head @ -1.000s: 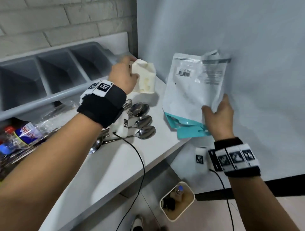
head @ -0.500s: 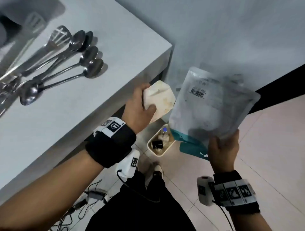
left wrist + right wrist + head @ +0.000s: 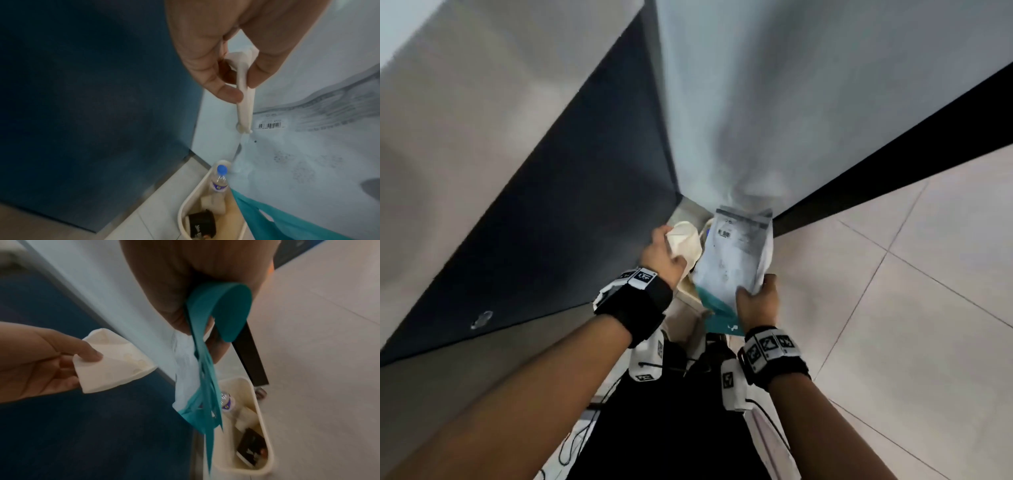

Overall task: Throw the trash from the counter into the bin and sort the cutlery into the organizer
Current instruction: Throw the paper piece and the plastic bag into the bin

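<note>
My left hand (image 3: 664, 255) pinches a folded white napkin (image 3: 685, 241) between thumb and fingers; the napkin (image 3: 115, 360) hangs edge-on (image 3: 244, 97) above the floor. My right hand (image 3: 756, 301) grips the teal lower end of a white plastic pouch (image 3: 736, 253) with a barcode. The pouch (image 3: 308, 146) hangs directly over the cream bin (image 3: 265, 426) on the floor in the wall corner. The bin (image 3: 185, 211) holds a blue-capped bottle (image 3: 220, 180) and a dark packet (image 3: 249, 446). In the head view the bin is hidden behind the hands and trash.
The dark side panel of the counter (image 3: 551, 222) stands at the left, close to the bin. A grey wall (image 3: 791, 102) with a black skirting (image 3: 893, 164) lies behind. Pale floor tiles (image 3: 928, 291) spread right. Cables (image 3: 578, 442) trail below my arms.
Both hands have dropped from counter height down to the floor corner, carrying napkin and pouch over the bin. The counter top and spoons have left the view.
</note>
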